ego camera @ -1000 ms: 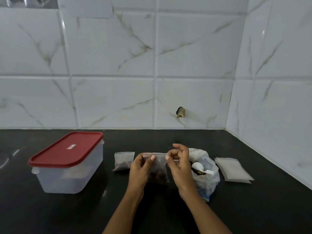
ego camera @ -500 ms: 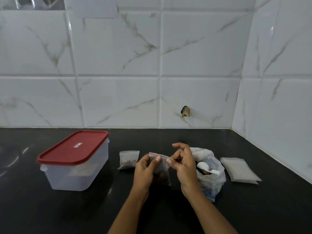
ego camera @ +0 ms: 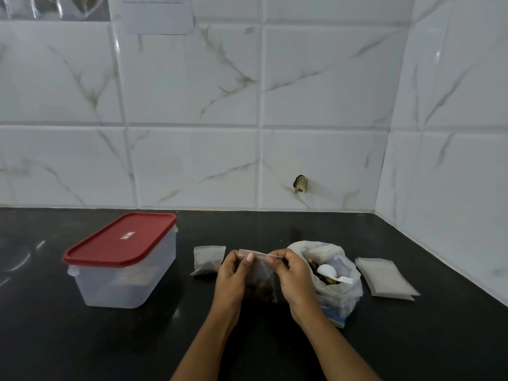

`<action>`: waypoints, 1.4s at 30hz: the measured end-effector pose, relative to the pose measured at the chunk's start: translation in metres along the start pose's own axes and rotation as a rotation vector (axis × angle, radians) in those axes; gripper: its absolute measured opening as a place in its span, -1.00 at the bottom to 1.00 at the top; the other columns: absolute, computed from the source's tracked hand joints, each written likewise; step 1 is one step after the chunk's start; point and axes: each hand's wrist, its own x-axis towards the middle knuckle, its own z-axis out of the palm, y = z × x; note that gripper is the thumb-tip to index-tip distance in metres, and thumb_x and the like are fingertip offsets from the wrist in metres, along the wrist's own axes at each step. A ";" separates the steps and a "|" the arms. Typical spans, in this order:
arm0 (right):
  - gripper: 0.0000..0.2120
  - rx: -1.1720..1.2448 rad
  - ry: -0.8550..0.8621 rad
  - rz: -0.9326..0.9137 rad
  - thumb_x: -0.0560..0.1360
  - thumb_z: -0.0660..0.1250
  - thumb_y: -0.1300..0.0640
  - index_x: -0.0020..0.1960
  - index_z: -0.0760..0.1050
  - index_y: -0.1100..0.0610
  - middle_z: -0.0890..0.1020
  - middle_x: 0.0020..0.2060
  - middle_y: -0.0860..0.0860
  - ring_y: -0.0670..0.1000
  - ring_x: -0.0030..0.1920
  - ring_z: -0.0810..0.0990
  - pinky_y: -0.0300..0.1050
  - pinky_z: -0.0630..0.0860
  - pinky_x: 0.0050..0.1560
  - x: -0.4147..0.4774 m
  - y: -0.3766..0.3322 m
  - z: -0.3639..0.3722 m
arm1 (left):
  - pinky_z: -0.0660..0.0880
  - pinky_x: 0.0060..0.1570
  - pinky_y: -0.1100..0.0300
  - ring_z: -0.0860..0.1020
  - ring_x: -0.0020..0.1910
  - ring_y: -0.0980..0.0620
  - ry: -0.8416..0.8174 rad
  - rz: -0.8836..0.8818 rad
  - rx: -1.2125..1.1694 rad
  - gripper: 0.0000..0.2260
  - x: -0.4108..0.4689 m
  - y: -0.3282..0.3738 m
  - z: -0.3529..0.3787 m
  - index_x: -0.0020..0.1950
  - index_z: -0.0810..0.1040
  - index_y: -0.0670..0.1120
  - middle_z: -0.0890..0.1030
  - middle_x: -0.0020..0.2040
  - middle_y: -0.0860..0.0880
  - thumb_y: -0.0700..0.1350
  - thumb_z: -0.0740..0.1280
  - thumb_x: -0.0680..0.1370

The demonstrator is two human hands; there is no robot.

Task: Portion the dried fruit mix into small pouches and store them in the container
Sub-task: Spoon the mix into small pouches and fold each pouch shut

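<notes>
Head view: pouch [ego camera: 259,281] in left hand [ego camera: 232,273] and right hand [ego camera: 294,276] pinch (fruit bag [ego camera: 341,295] beside).

The dark, glossy surface [ego camera: 275,229] runs back to a tiled wall and meets a second tiled wall at the right. At its left stands a clear plastic container [ego camera: 123,281] with its red lid [ego camera: 121,239] on, and to the right of it, apart from it, lies a small filled pouch [ego camera: 208,260]. Farther right sits an open plastic bag of dried fruit mix [ego camera: 341,292], and just beside that, nearest the right wall, a flat stack of empty pouches [ego camera: 384,279].
</notes>
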 end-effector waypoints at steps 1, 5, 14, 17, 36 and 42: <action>-0.85 -0.019 0.010 -0.001 0.50 0.32 0.21 -0.22 0.49 0.03 0.58 -0.27 -0.07 -0.11 -0.19 0.54 -0.41 0.44 -0.26 0.001 0.001 0.000 | 0.62 -0.22 0.06 0.58 -0.08 -0.03 0.000 0.002 -0.016 -0.85 0.000 0.000 0.000 -0.02 0.53 -0.20 0.60 -0.08 -0.11 -0.12 0.28 0.55; -0.80 -0.057 0.013 0.009 0.52 0.29 0.23 -0.25 0.48 0.02 0.56 -0.28 -0.07 -0.14 -0.22 0.52 -0.43 0.42 -0.31 0.004 0.000 -0.002 | 0.60 -0.21 0.12 0.59 -0.08 -0.02 -0.014 0.018 -0.039 -0.84 0.002 -0.001 -0.002 -0.08 0.54 -0.20 0.61 -0.10 -0.10 -0.10 0.32 0.51; -0.91 0.041 0.022 0.039 0.51 0.32 0.16 -0.17 0.48 0.10 0.59 -0.24 0.01 -0.03 -0.17 0.56 -0.18 0.52 -0.16 0.000 0.003 0.004 | 0.55 -0.15 0.15 0.58 -0.10 0.07 0.107 0.001 -0.034 -0.81 0.003 -0.001 -0.002 -0.09 0.56 -0.03 0.60 -0.10 -0.03 -0.06 0.17 0.61; -0.86 0.025 0.058 0.092 0.51 0.31 0.20 -0.23 0.46 0.13 0.59 -0.25 0.08 0.05 -0.17 0.56 0.05 0.55 -0.05 0.003 0.005 0.006 | 0.51 -0.20 0.31 0.55 -0.18 0.09 0.086 0.044 0.206 -0.74 0.003 -0.009 -0.005 -0.08 0.52 -0.12 0.58 -0.16 -0.04 0.00 0.14 0.61; -0.78 -0.201 -0.112 0.102 0.55 0.24 0.00 0.12 0.43 0.10 0.52 0.06 0.00 -0.08 0.01 0.53 -0.25 0.53 -0.03 0.017 0.002 0.085 | 0.48 -0.15 0.25 0.53 -0.02 0.06 0.576 0.210 0.439 -0.83 0.017 0.002 -0.038 0.15 0.41 -0.09 0.51 0.03 -0.01 -0.12 0.25 0.57; -0.61 -0.525 -0.108 0.011 0.56 0.20 -0.05 0.31 0.36 0.12 0.36 0.17 0.02 -0.05 0.12 0.47 -0.19 0.48 0.12 0.029 0.024 0.106 | 0.52 0.15 0.00 0.52 0.14 -0.03 0.575 0.058 0.542 -0.78 0.044 -0.011 -0.062 0.21 0.45 -0.11 0.51 0.19 -0.09 -0.20 0.23 0.57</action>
